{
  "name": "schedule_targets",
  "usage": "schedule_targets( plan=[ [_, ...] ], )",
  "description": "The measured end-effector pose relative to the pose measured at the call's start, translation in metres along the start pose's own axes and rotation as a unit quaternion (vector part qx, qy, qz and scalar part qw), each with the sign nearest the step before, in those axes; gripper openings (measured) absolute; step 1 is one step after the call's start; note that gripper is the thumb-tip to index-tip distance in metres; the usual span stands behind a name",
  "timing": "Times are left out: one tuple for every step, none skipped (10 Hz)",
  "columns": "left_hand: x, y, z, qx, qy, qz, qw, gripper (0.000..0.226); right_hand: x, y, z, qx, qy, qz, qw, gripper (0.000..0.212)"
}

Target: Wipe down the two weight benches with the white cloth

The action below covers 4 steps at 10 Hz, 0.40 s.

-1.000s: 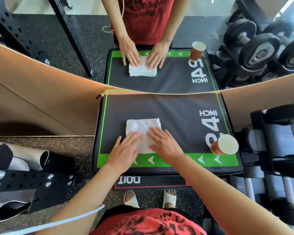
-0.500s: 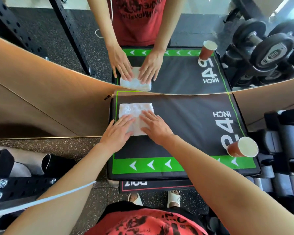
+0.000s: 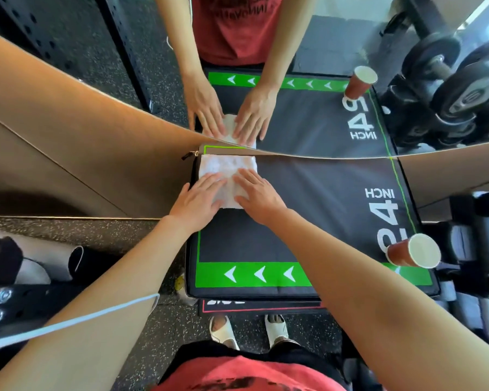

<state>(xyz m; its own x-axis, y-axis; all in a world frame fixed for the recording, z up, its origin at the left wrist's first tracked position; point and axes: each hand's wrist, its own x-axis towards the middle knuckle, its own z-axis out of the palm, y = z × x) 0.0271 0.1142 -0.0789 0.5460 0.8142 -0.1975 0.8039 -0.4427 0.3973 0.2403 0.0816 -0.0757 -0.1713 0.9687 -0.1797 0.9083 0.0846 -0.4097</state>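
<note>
A folded white cloth (image 3: pixel 223 169) lies at the far left corner of a black padded bench top (image 3: pixel 316 210) with green borders and "24 INCH" lettering, right against the mirror. My left hand (image 3: pixel 199 203) presses flat on the cloth's near left part, fingers spread. Beside it, my right hand (image 3: pixel 259 197) presses flat on the near right part. Neither hand curls around the cloth; both palms lie on top of it.
A brown paper cup (image 3: pixel 414 251) stands at the bench's near right corner. A wall mirror (image 3: pixel 308 52) behind the bench reflects it and my arms. Dumbbells on a rack (image 3: pixel 480 249) are to the right. Black metal equipment (image 3: pixel 17 280) sits on the floor at left.
Both hands have pushed the cloth away from me, from the near green strip to the far left corner by the mirror. The cup has stayed put.
</note>
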Motion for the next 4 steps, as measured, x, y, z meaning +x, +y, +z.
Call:
schedule_targets(
  plan=[
    [-0.007,0.008,0.0,0.011,0.011,-0.027,1.0,0.06,-0.003,-0.001,-0.001,-0.004,-0.002,0.003,1.0,0.063],
    [-0.02,0.016,0.005,0.004,0.028,-0.077,0.997,0.057,-0.012,0.003,-0.001,0.004,0.007,0.008,1.0,0.064],
    [-0.043,0.029,0.008,-0.018,0.052,-0.134,0.989,0.055,-0.029,0.003,-0.002,0.027,0.018,0.005,0.999,0.061],
    [-0.064,0.041,0.013,-0.015,0.078,-0.179,0.981,0.054,-0.041,0.007,-0.003,0.038,0.024,-0.019,0.999,0.054]
  ],
)
